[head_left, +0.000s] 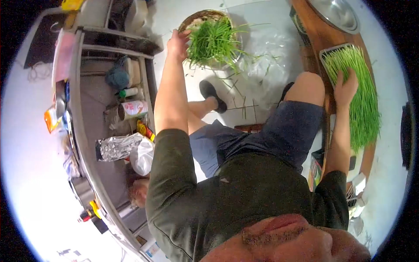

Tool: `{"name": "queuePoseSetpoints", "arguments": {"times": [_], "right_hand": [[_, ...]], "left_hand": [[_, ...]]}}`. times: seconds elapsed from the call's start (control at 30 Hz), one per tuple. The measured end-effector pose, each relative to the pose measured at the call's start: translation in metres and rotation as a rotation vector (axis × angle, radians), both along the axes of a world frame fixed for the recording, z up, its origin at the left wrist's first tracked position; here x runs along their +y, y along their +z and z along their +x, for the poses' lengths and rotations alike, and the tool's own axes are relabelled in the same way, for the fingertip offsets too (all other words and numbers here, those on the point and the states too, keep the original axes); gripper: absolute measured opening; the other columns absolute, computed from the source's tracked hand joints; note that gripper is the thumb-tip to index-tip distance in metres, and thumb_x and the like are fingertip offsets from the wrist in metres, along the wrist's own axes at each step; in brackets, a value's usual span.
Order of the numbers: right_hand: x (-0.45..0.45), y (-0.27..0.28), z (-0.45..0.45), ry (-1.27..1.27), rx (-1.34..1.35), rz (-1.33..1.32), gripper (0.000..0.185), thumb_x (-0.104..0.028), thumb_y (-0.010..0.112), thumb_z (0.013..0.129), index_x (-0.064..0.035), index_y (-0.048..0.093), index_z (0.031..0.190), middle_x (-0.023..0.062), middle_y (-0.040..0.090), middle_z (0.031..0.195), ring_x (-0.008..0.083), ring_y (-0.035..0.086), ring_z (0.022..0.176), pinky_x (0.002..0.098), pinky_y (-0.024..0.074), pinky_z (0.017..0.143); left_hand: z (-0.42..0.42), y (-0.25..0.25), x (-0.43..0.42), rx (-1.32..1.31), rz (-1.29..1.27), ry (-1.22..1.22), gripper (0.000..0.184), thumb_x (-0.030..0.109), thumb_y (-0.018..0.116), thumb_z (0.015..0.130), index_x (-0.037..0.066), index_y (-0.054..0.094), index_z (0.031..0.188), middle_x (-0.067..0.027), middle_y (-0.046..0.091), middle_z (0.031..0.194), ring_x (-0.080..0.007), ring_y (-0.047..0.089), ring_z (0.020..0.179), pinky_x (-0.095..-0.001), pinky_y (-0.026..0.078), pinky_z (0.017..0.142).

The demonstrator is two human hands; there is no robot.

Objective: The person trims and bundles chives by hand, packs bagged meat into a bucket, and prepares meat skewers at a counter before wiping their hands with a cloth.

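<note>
My left hand [178, 44] reaches forward to the left rim of a round bowl [192, 19] on the floor. Its fingers curl into a heap of cut green grass [211, 41] that fills the bowl; the fingertips are partly hidden by the blades. To my right, a rectangular tray [325, 53] is packed with tall standing grass [364, 98], pale at the far end and deeper green nearer me. My right hand [346, 87] lies against the left side of this grass, with its fingers apart among the blades.
A clear plastic sheet [270, 61] and loose blades lie on the tiles. A metal basin [336, 15] sits on the wooden bench [316, 30] at the right. The left shelf holds a can [133, 109], foil [118, 147] and a white bag [142, 156]. Another person's head [139, 192] shows lower left.
</note>
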State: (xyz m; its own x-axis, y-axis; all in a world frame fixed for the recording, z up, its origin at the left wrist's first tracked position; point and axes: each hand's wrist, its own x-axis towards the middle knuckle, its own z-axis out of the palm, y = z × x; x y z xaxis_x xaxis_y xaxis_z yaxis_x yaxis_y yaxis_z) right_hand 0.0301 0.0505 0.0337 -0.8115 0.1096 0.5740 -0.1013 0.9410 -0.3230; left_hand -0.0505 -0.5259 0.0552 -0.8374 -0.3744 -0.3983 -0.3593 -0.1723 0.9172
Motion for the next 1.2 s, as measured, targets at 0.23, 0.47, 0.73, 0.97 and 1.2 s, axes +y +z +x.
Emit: {"name": "queuePoseSetpoints", "arguments": {"times": [0.23, 0.47, 0.73, 0.97, 1.2], "right_hand": [[-0.022, 0.026, 0.029, -0.001, 0.008, -0.206, 0.039, -0.018, 0.059, 0.089, 0.0071, 0.053, 0.118, 0.0217, 0.059, 0.113, 0.0320, 0.055, 0.107, 0.0384, 0.0421, 0.092], [-0.059, 0.026, 0.025, 0.171, -0.112, -0.944, 0.035, -0.019, 0.062, 0.088, 0.0038, 0.056, 0.114, 0.0105, 0.061, 0.110, 0.0162, 0.055, 0.104, 0.0276, 0.0431, 0.089], [-0.180, 0.001, -0.089, 0.000, -0.325, -0.706, 0.060, -0.037, 0.061, 0.082, 0.0033, 0.049, 0.125, 0.0215, 0.053, 0.126, 0.0359, 0.053, 0.111, 0.0412, 0.0403, 0.095], [-0.175, -0.209, -0.151, -0.342, -0.877, -0.772, 0.098, -0.062, 0.067, 0.068, 0.0067, 0.039, 0.133, 0.0200, 0.042, 0.137, 0.0318, 0.042, 0.125, 0.0379, 0.0340, 0.102], [-0.128, -0.314, -0.196, -0.420, -1.011, -1.348, 0.104, -0.063, 0.065, 0.069, -0.0048, 0.025, 0.144, 0.0145, 0.025, 0.148, 0.0346, 0.030, 0.132, 0.0552, 0.0256, 0.104]], "left_hand": [[0.035, 0.016, -0.003, 0.179, -0.006, -0.091, 0.036, 0.027, 0.054, 0.091, 0.002, 0.055, 0.118, -0.0066, 0.061, 0.112, -0.0200, 0.053, 0.102, -0.0361, 0.040, 0.085], [0.111, 0.023, 0.022, 0.114, -0.154, -0.311, 0.035, 0.019, 0.061, 0.088, -0.002, 0.058, 0.116, -0.0083, 0.064, 0.105, -0.0162, 0.060, 0.095, -0.0294, 0.046, 0.080], [0.172, -0.053, 0.084, -0.191, -0.534, -0.530, 0.027, 0.014, 0.055, 0.082, 0.000, 0.064, 0.103, -0.0114, 0.067, 0.086, -0.0184, 0.064, 0.079, -0.0322, 0.050, 0.068], [0.153, -0.245, 0.122, -0.510, -0.709, -0.477, 0.060, 0.034, 0.070, 0.071, -0.007, 0.057, 0.112, -0.0235, 0.062, 0.107, -0.0369, 0.057, 0.106, -0.0394, 0.044, 0.092], [0.091, -0.379, 0.052, -0.555, -1.029, -0.571, 0.068, 0.037, 0.069, 0.072, -0.002, 0.049, 0.124, -0.0239, 0.054, 0.120, -0.0388, 0.051, 0.112, -0.0461, 0.039, 0.096]]}}
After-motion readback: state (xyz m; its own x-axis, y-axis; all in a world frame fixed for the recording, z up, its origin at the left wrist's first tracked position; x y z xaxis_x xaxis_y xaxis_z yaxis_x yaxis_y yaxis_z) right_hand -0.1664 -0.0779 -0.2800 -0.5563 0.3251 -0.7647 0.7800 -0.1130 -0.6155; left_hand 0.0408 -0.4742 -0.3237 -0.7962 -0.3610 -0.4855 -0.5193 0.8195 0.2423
